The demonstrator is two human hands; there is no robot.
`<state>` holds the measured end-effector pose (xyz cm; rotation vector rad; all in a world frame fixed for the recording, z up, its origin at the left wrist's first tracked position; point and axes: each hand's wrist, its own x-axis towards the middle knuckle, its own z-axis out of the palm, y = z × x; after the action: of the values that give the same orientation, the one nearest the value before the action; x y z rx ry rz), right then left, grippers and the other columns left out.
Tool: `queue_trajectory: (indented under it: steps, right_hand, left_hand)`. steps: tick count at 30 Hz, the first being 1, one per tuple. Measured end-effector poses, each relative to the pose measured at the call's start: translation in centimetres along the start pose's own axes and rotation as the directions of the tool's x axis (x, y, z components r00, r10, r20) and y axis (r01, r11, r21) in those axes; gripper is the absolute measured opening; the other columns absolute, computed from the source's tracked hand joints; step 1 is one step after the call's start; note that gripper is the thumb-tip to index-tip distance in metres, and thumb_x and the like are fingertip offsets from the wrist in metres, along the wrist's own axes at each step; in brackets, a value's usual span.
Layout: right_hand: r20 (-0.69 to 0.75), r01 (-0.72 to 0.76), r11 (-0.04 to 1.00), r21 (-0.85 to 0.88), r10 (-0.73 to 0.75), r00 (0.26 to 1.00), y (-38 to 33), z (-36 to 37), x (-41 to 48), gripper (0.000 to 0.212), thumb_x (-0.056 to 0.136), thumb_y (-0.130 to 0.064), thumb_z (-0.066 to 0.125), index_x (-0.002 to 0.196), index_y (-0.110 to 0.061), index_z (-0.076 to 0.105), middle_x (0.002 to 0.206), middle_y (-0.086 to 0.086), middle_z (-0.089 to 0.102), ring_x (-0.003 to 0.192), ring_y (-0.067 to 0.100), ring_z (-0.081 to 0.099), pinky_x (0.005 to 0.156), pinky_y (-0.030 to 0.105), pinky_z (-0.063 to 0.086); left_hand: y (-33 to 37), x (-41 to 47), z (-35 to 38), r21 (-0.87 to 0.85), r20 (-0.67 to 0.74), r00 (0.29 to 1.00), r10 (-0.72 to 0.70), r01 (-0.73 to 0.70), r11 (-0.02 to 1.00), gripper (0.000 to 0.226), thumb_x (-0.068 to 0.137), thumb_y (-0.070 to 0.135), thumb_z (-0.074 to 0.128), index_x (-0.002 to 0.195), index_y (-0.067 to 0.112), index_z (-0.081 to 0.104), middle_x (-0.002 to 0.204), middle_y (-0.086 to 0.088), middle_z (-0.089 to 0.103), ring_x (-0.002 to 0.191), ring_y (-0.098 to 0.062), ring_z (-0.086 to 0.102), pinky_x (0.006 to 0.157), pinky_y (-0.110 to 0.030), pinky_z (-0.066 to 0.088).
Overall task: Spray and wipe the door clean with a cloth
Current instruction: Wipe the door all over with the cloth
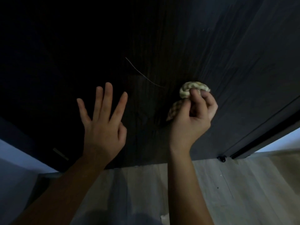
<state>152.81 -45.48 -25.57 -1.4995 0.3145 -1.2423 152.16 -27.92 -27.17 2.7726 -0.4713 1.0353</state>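
A dark wood-grain door point(186, 46) fills the upper view. My right hand point(193, 117) is closed around a bunched pale checked cloth point(191, 89), which is pressed against the door's lower part. To its left, my left hand point(102, 120) is spread with fingers apart and holds nothing; it is on or just in front of the door, and I cannot tell which. A thin pale curved line point(144, 73) shows on the door above and between the hands. No spray bottle is in view.
Light wooden floor point(235, 192) lies below the door's bottom edge. A small black stopper or hinge piece point(222, 158) sits at the door's lower right corner beside a dark frame edge point(267, 127). A pale wall point(14, 168) is at the left.
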Motion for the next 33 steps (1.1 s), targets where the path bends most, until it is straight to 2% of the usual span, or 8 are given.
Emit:
queue_trajectory:
  steps: [2, 6, 11, 13, 18, 24, 28, 33]
  right_hand:
    - [0.015, 0.04, 0.999, -0.021, -0.04, 0.999, -0.9, 1.1, -1.2, 0.027, 0.084, 0.002, 0.058, 0.106, -0.008, 0.07, 0.123, 0.01, 0.051, 0.119, 0.012, 0.05, 0.103, 0.025, 0.042]
    - [0.301, 0.273, 0.962, -0.022, -0.254, 0.919, -1.9, 2.5, -4.1, 0.025, 0.08, 0.006, 0.059, 0.099, -0.002, 0.073, 0.118, 0.02, 0.055, 0.115, 0.028, 0.054, 0.099, 0.035, 0.046]
    - [-0.011, 0.046, 0.999, 0.006, -0.046, 0.999, -0.8, 0.9, -0.3, 0.026, 0.083, 0.005, 0.058, 0.104, -0.004, 0.071, 0.117, 0.012, 0.053, 0.114, 0.013, 0.053, 0.098, 0.024, 0.044]
    - [-0.036, 0.042, 0.999, 0.013, -0.041, 0.999, -1.4, 1.8, -1.0, 0.026, 0.082, 0.006, 0.057, 0.102, -0.002, 0.071, 0.118, 0.016, 0.053, 0.116, 0.016, 0.052, 0.099, 0.025, 0.043]
    - [0.307, 0.258, 0.966, 0.001, -0.246, 0.919, -2.4, 3.1, -4.9, 0.024, 0.08, 0.009, 0.061, 0.097, -0.002, 0.073, 0.116, 0.02, 0.056, 0.114, 0.025, 0.054, 0.099, 0.032, 0.046]
    - [-0.019, -0.004, 0.996, 0.087, 0.006, 1.0, -2.0, 2.1, -1.7, 0.027, 0.084, 0.005, 0.058, 0.104, -0.008, 0.07, 0.118, 0.015, 0.052, 0.114, 0.017, 0.054, 0.096, 0.029, 0.048]
    - [0.19, 0.168, 0.985, 0.035, -0.172, 0.967, -3.1, 3.6, -4.3, 0.024, 0.08, 0.009, 0.061, 0.098, -0.003, 0.072, 0.117, 0.018, 0.054, 0.114, 0.021, 0.053, 0.098, 0.03, 0.047]
    - [0.342, 0.126, 0.991, 0.05, -0.135, 0.93, -4.5, 2.3, -3.5, 0.024, 0.085, 0.005, 0.062, 0.104, -0.005, 0.072, 0.117, 0.01, 0.052, 0.111, 0.015, 0.054, 0.095, 0.022, 0.046]
  left_hand:
    - [-0.3, -0.1, 0.0, 0.001, 0.006, 1.0, -0.01, 0.01, 1.0, 0.085, 0.08, 0.018, 0.051, 0.152, 0.025, 0.008, 0.158, 0.001, -0.016, 0.147, -0.021, -0.012, 0.112, -0.063, -0.002]
    - [-0.3, -0.3, 0.1, -0.005, 0.02, 0.999, -0.026, 0.026, 1.0, 0.085, 0.077, 0.017, 0.055, 0.152, 0.022, 0.014, 0.16, -0.007, -0.005, 0.147, -0.023, -0.009, 0.111, -0.065, -0.002]
    - [-0.4, -0.4, -0.3, -0.007, 0.022, 0.999, -0.023, 0.023, 1.0, 0.083, 0.08, 0.017, 0.052, 0.152, 0.023, 0.012, 0.16, -0.006, -0.005, 0.147, -0.023, -0.007, 0.111, -0.066, 0.001]
    - [-0.5, -0.5, -0.3, 0.002, 0.027, 1.0, -0.016, 0.016, 1.0, 0.083, 0.08, 0.018, 0.051, 0.152, 0.025, 0.011, 0.159, -0.002, -0.009, 0.148, -0.024, -0.006, 0.112, -0.066, 0.0]
    - [-0.7, -0.5, -0.2, -0.007, 0.035, 0.999, -0.005, 0.005, 1.0, 0.08, 0.08, 0.019, 0.05, 0.152, 0.024, 0.015, 0.16, -0.002, -0.009, 0.148, -0.025, -0.005, 0.111, -0.067, -0.001]
    - [-0.8, -0.5, -0.3, -0.003, 0.046, 0.999, -0.009, 0.009, 1.0, 0.081, 0.081, 0.017, 0.051, 0.152, 0.025, 0.013, 0.159, 0.002, -0.014, 0.148, -0.023, -0.004, 0.111, -0.067, 0.001]
    - [-0.7, -0.5, -0.7, -0.029, -0.001, 1.0, -0.009, 0.009, 1.0, 0.074, 0.081, 0.015, 0.053, 0.149, 0.023, 0.024, 0.16, -0.001, 0.0, 0.148, -0.021, 0.004, 0.111, -0.062, 0.012]
    - [0.2, 0.0, -2.9, -0.258, -0.122, 0.986, -0.115, 0.08, 0.963, 0.057, 0.085, 0.016, 0.055, 0.14, 0.022, 0.039, 0.15, -0.002, 0.032, 0.136, -0.015, 0.034, 0.104, -0.038, 0.027]
